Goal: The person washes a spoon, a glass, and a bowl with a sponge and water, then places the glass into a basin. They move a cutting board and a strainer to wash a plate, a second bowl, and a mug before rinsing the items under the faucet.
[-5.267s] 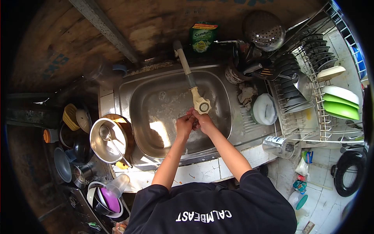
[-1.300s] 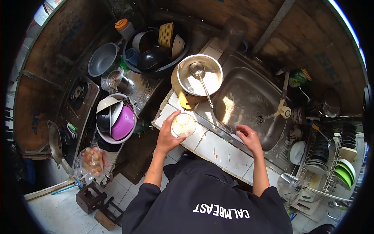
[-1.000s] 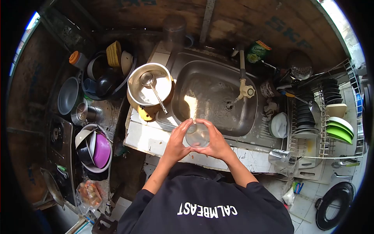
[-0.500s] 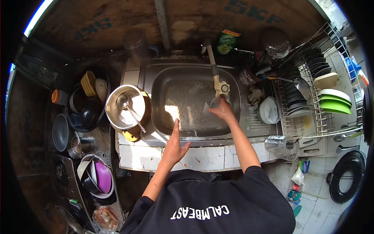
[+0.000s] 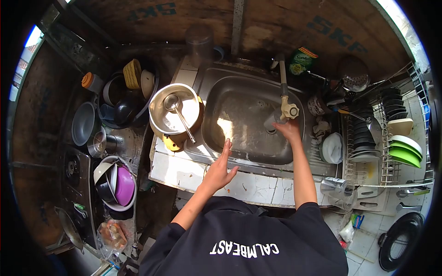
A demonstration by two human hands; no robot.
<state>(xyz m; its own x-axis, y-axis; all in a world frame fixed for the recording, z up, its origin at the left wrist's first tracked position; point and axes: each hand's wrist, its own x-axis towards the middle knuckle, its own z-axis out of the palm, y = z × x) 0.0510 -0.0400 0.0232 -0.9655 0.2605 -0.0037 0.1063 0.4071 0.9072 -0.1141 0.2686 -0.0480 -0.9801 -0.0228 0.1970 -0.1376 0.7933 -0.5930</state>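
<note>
In the sink [image 5: 239,103], the right hand [image 5: 289,130] alone grips the glass [image 5: 271,122] under the tap [image 5: 289,110]. A second ago both hands cupped it at the near rim. The left hand [image 5: 220,169] now hovers over that rim, open and empty. The far wall [image 5: 276,23] reads "SKF", the shirt [image 5: 244,249] "CALMBEAST", and the green pouch [image 5: 301,60] "Sun…".

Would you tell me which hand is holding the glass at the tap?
The right hand, gripping the glass below the tap; the left hand is open and empty over the front of the sink.
</note>
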